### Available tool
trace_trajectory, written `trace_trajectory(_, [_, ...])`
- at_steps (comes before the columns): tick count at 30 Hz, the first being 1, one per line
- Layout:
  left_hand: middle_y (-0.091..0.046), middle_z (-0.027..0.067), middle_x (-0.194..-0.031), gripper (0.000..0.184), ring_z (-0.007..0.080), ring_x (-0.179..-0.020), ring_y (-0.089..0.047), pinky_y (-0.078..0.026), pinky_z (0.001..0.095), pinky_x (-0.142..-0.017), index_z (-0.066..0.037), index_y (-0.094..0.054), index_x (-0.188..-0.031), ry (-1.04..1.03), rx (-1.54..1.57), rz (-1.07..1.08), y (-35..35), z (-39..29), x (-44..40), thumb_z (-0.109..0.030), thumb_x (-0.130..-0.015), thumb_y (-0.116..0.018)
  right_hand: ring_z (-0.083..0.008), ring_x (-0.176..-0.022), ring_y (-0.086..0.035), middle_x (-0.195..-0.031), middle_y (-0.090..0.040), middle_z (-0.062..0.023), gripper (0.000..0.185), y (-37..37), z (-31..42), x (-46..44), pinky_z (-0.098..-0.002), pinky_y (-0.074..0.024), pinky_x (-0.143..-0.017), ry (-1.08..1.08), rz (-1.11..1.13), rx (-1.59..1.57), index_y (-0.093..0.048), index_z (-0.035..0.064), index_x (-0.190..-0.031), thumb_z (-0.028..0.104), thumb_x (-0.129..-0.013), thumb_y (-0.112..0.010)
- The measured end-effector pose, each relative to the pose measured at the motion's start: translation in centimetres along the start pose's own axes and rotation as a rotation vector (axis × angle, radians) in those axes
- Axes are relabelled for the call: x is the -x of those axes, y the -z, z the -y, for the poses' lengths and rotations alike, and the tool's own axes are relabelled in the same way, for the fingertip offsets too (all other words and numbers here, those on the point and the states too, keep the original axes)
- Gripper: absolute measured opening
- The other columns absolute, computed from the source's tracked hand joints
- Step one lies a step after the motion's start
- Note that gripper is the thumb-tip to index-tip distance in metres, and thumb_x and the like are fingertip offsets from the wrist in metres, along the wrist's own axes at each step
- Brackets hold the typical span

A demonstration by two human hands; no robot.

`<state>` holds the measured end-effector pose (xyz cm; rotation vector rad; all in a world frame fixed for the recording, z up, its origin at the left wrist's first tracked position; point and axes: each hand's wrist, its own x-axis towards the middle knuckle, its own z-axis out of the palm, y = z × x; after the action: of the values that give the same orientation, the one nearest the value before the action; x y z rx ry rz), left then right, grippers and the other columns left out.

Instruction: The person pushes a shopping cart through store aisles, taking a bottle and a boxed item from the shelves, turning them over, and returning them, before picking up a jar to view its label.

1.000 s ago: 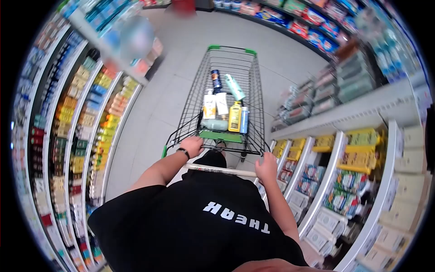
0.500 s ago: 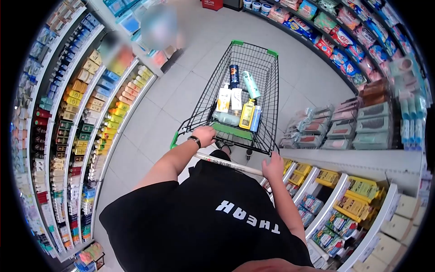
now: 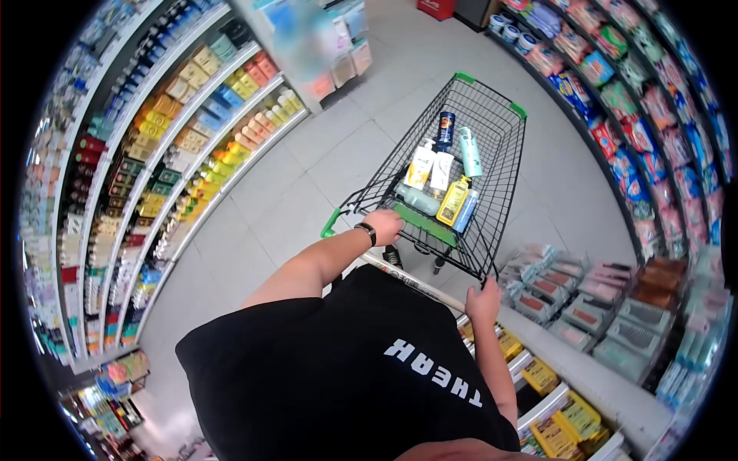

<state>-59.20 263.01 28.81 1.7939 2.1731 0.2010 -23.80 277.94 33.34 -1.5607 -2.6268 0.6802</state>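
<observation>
A black wire shopping cart (image 3: 501,146) with green corner caps stands in front of me. My left hand (image 3: 383,228) is closed at the cart's rear rim, its fingertips partly hidden, with a dark band on the wrist. At the right rear corner, my right hand (image 3: 483,300) wraps round the frame. The cart's pale handle bar (image 3: 415,286) crosses close to my body. Inside lie a yellow pump bottle (image 3: 453,200), a blue bottle (image 3: 466,211), a white pump bottle (image 3: 420,166), a white tube (image 3: 440,170), a dark blue bottle (image 3: 446,129), a mint-green bottle (image 3: 470,152) and a pale green pack (image 3: 417,200).
Shelves of bottles and boxes (image 3: 181,127) curve along the left. Bagged goods (image 3: 615,146) fill the shelving at far right. Packaged hairbrushes (image 3: 642,323) stand close on the right, above yellow packs (image 3: 569,422). Grey floor tiles (image 3: 307,165) run between, and a red box (image 3: 436,8) stands far ahead.
The cart and both hands have shifted right and slightly down in view. The shelves appear turned around me. Both hands remain on the cart, and its contents look unchanged.
</observation>
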Motion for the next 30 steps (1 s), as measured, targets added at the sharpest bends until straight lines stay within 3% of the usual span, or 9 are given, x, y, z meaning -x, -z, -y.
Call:
trace_trajectory(11, [-0.066, 0.009, -0.092, 0.015, 0.0313, -0.093, -0.068, -0.057, 0.0453, -0.078, -0.009, -0.07, -0.083, 0.091, 0.119, -0.135, 0.1, 2.3, -2.9, -0.023, -0.077, -0.071, -0.0431, -0.124, -0.054, -0.133, -0.062, -0.0227, 0.059, 1.0, 0.7, -9.2, -0.0492, -0.0435, -0.107, 0.111, 0.086, 0.081, -0.054, -0.0001, -0.138, 0.025, -0.087, -0.069])
trace_trajectory(12, [-0.068, 0.0091, -0.101, 0.019, 0.0298, -0.102, -0.067, -0.057, 0.0445, -0.084, -0.007, -0.072, -0.09, 0.138, 0.119, -0.047, 0.6, 2.1, -2.9, -0.024, -0.082, -0.071, -0.042, -0.124, -0.054, -0.134, -0.061, -0.0223, 0.059, 1.1, 0.5, -10.0, -0.0489, -0.0431, -0.108, 0.141, 0.087, 0.089, -0.053, 0.0, -0.139, 0.025, -0.087, -0.069])
trace_trajectory(17, [-0.067, 0.0099, -0.095, 0.016, 0.0316, -0.094, -0.067, -0.056, 0.0456, -0.079, -0.007, -0.069, -0.084, 0.232, 0.148, -0.139, -0.4, 1.5, -2.0, -0.022, -0.078, -0.07, -0.04, -0.124, -0.055, -0.134, -0.061, -0.0204, 0.058, 3.0, 2.2, -13.1, -0.0487, -0.044, -0.107, 0.15, 0.157, 0.103, -0.054, 0.0011, -0.139, 0.026, -0.088, -0.068])
trace_trajectory(19, [-0.065, 0.0108, -0.09, 0.015, 0.0329, -0.088, -0.067, -0.055, 0.0464, -0.076, -0.007, -0.067, -0.083, 0.268, 0.158, -0.232, -0.3, 0.9, -1.8, -0.02, -0.077, -0.07, -0.0399, -0.123, -0.055, -0.133, -0.062, -0.0197, 0.056, 3.3, 2.1, -14.9, -0.0488, -0.0445, -0.107, 0.228, 0.166, 0.1, -0.055, 0.0014, -0.138, 0.026, -0.089, -0.068])
trace_trajectory(30, [-0.065, 0.0082, -0.091, 0.016, 0.0306, -0.092, -0.067, -0.056, 0.0458, -0.079, -0.008, -0.066, -0.083, 0.617, 0.146, -0.336, 0.1, -2.4, -1.4, -0.023, -0.078, -0.069, -0.0386, -0.12, -0.057, -0.132, -0.063, -0.0167, 0.05, 5.6, 5.6, -26.3, -0.0466, -0.0478, -0.104, 0.565, 0.238, 0.147, -0.058, 0.0008, -0.131, 0.026, -0.089, -0.065])
